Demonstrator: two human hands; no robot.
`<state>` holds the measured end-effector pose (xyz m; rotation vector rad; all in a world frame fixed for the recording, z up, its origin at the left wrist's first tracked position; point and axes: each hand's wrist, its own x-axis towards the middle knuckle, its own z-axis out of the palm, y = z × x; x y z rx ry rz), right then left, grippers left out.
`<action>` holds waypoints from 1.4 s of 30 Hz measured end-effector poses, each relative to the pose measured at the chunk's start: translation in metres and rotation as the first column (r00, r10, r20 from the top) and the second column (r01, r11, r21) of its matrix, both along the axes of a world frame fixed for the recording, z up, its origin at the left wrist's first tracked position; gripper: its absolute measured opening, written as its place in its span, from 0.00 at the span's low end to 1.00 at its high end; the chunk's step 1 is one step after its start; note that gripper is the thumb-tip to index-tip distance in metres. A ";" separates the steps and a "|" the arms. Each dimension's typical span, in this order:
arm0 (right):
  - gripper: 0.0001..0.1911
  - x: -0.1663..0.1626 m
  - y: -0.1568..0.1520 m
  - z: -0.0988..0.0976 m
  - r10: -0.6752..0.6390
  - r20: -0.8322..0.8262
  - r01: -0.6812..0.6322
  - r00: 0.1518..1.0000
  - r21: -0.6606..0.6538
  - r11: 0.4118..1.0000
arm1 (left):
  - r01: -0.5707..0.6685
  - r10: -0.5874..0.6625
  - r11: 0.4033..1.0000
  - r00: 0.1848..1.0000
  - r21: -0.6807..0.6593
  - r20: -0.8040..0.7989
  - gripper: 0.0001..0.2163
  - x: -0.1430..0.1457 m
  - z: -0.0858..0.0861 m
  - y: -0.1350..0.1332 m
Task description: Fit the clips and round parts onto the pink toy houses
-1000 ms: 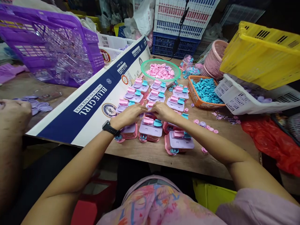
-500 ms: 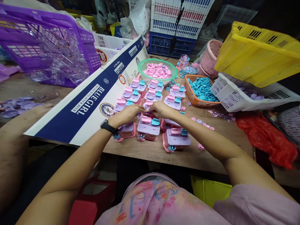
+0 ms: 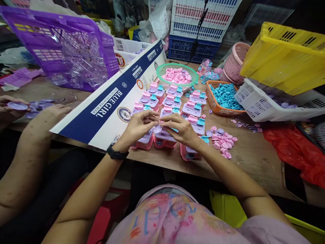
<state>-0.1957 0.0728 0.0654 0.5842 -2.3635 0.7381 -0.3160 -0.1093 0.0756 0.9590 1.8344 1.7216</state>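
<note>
Both my hands meet above the front rows of toys. My left hand [image 3: 138,128] has its fingertips closed on a small round purple dish [image 3: 157,129]. From the other side, my right hand [image 3: 182,129] pinches the same dish; its fingers hide part of it. Beneath and around them stand rows of small pink-and-purple plastic toys, such as one toy [image 3: 191,110] with pink and blue pieces on its purple top. Several toys behind carry a purple dish on top. The nearest toys are partly covered by my hands.
A pile of pink pieces [image 3: 224,142] lies to the right. Behind stand a green basket [image 3: 159,72] of pink parts and an orange basket [image 3: 215,109] of blue parts. A cardboard sheet [image 3: 101,127] slants along the left; beyond it a co-worker's hand [image 3: 7,110] holds a purple dish.
My hands have drawn back from a toy's top toward me and now hold the purple dish between them. My right arm has uncovered the pink pile. The view has shifted slightly.
</note>
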 end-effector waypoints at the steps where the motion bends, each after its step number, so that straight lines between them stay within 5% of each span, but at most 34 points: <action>1: 0.10 0.000 -0.001 0.002 0.011 -0.015 -0.010 1.000 0.031 0.999 | 0.040 -0.040 0.999 0.998 -0.005 0.042 0.23 0.000 0.001 0.000; 5: 0.08 0.004 -0.007 0.005 0.010 -0.008 -0.009 1.000 0.081 0.997 | 0.088 -0.088 0.996 0.990 0.011 0.106 0.24 0.005 -0.003 -0.002; 8: 0.10 0.016 -0.015 0.001 -0.137 0.027 0.135 0.990 0.065 0.989 | -0.138 0.135 0.990 0.970 -0.002 -0.201 0.17 0.013 -0.014 -0.015; 10: 0.12 0.023 -0.018 -0.004 -0.230 0.071 0.219 0.970 0.140 0.966 | -0.200 0.156 0.979 0.845 -0.031 -0.511 0.12 0.014 -0.025 -0.028; 12: 0.13 0.027 -0.020 -0.011 -0.296 0.117 0.253 0.948 0.290 0.923 | -0.150 0.027 0.983 0.689 -0.105 -0.725 0.09 0.011 -0.037 -0.041; 16: 0.13 0.025 -0.023 -0.020 -0.350 0.172 0.203 0.921 0.555 0.807 | -0.158 -0.096 0.967 0.509 -0.202 -0.855 0.08 0.003 -0.056 -0.050; 21: 0.11 0.019 -0.030 -0.023 -0.392 0.181 0.206 0.902 0.616 0.760 | -0.296 -0.062 0.937 0.379 -0.185 -0.923 0.10 0.004 -0.062 -0.041; 25: 0.11 0.019 -0.031 -0.023 -0.380 0.202 0.175 0.903 0.636 0.752 | -0.394 0.028 0.911 0.350 -0.120 -0.936 0.13 0.018 -0.062 -0.038; 31: 0.12 0.014 -0.030 -0.026 -0.376 0.226 0.158 0.899 0.632 0.758 | -0.207 -0.104 0.959 0.382 -0.195 -0.918 0.25 0.039 -0.074 -0.032; 38: 0.11 0.007 -0.033 -0.045 -0.372 0.237 0.182 0.897 0.569 0.802 | -0.175 -0.098 0.967 0.423 -0.187 -0.901 0.27 0.028 -0.091 -0.029; 42: 0.13 0.030 -0.022 -0.028 -0.360 0.213 0.238 0.908 0.443 0.865 | -0.187 -0.121 0.962 0.370 -0.201 -0.921 0.28 0.027 -0.085 -0.030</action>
